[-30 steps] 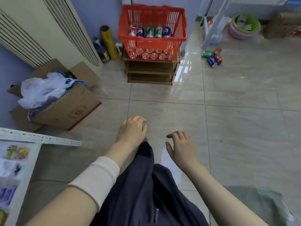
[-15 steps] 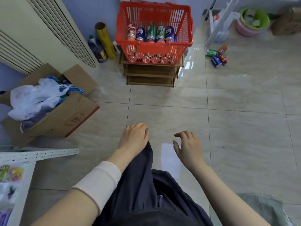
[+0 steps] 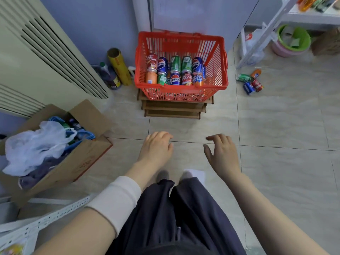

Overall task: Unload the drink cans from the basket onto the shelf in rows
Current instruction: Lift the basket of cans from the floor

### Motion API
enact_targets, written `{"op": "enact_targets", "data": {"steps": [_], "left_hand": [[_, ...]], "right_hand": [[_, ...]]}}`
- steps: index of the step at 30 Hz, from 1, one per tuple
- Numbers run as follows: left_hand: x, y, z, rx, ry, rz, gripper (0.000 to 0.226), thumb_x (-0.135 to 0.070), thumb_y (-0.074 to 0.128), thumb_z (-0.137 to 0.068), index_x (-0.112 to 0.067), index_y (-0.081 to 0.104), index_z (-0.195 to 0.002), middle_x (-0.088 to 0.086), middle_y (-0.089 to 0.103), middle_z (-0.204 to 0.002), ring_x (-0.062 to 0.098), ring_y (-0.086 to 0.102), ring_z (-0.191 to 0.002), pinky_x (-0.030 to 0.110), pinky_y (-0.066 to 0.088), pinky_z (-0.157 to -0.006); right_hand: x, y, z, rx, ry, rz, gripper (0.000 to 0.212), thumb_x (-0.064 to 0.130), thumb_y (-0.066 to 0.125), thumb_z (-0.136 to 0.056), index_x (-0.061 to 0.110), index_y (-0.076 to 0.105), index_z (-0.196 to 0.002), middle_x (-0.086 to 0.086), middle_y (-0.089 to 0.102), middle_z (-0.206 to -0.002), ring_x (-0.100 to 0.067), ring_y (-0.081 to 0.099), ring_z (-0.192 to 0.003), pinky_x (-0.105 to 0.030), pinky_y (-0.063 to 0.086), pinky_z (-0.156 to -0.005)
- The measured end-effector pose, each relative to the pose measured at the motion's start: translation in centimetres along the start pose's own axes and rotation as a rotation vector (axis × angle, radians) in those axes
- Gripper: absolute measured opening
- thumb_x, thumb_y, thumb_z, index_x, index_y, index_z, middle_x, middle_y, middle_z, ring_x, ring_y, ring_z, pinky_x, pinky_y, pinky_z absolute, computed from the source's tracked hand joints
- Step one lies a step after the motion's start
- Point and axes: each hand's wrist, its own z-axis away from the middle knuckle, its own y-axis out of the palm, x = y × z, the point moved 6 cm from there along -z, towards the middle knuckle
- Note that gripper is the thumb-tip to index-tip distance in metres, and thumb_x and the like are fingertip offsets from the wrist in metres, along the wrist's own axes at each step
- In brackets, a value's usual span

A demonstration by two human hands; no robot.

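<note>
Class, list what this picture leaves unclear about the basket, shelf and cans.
Head view, wooden shelf: tiers hidden beneath the red basket.
Head view, cans in basket: any lower layer hidden by the top ones.
Head view, loose floor cans: too small to read.

The scene is viewed from head height, steeply downward and forward, across the floor (image 3: 276,162) toward the basket (image 3: 181,89).

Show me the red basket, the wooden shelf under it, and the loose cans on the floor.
red basket (image 3: 213,87), head view, front rim.
wooden shelf (image 3: 172,115), head view, lowest tier's front edge.
loose cans (image 3: 248,87), head view, the blue can.
</note>
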Motion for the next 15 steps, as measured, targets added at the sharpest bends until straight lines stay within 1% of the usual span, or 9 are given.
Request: {"op": "enact_targets", "data": {"steps": [3,6,9,11,15], "left_hand": [[0.1,-1.5,-4.1,-0.03,-0.002,-0.011,0.038,-0.028,0.042,-0.096,-0.019,0.046,-0.133,-0.002,0.044,-0.141,0.016,0.035,-0.131,0.029,0.02,-0.109],[-0.1,-3.3,-8.0,-0.062,-0.026,-0.025,0.042,-0.028,0.043,-0.095,-0.018,0.043,-0.136,0.0,0.04,-0.144,0.017,0.032,-0.134,0.03,0.017,-0.11],[-0.5,-5.0,-11.6,-0.084,-0.048,-0.036,0.046,-0.029,0.044,-0.095,-0.018,0.039,-0.139,0.002,0.037,-0.146,0.018,0.03,-0.136,0.032,0.015,-0.112],[-0.8,-6.1,-13.9,-0.083,-0.06,-0.048,0.049,-0.03,0.045,-0.094,-0.017,0.036,-0.14,0.004,0.035,-0.147,0.019,0.028,-0.137,0.034,0.015,-0.113],[-0.8,-8.0,-17.9,-0.122,-0.089,-0.062,0.05,-0.032,0.047,-0.093,-0.018,0.037,-0.14,0.005,0.037,-0.145,0.021,0.03,-0.135,0.037,0.016,-0.114]], "right_hand": [[-0.5,0.3,-3.9,0.029,-0.028,0.003,0.038,0.034,0.043,-0.08,0.005,0.064,-0.092,-0.012,0.064,-0.088,-0.037,0.06,-0.078,-0.039,0.049,-0.065],[-1.4,0.9,-7.9,0.05,-0.059,0.019,0.043,0.038,0.043,-0.078,0.005,0.064,-0.096,-0.013,0.064,-0.094,-0.037,0.061,-0.082,-0.04,0.049,-0.068],[-2.4,1.0,-12.2,0.071,-0.059,0.015,0.046,0.039,0.043,-0.077,0.003,0.064,-0.098,-0.015,0.064,-0.097,-0.04,0.061,-0.085,-0.041,0.049,-0.069],[-3.0,0.8,-14.8,0.083,-0.052,0.007,0.045,0.039,0.047,-0.077,0.003,0.063,-0.099,-0.016,0.064,-0.098,-0.04,0.06,-0.087,-0.042,0.048,-0.07],[-3.9,0.6,-19.8,0.087,-0.094,0.041,0.043,0.038,0.052,-0.076,0.005,0.062,-0.101,-0.016,0.062,-0.1,-0.039,0.059,-0.091,-0.043,0.048,-0.074]]}}
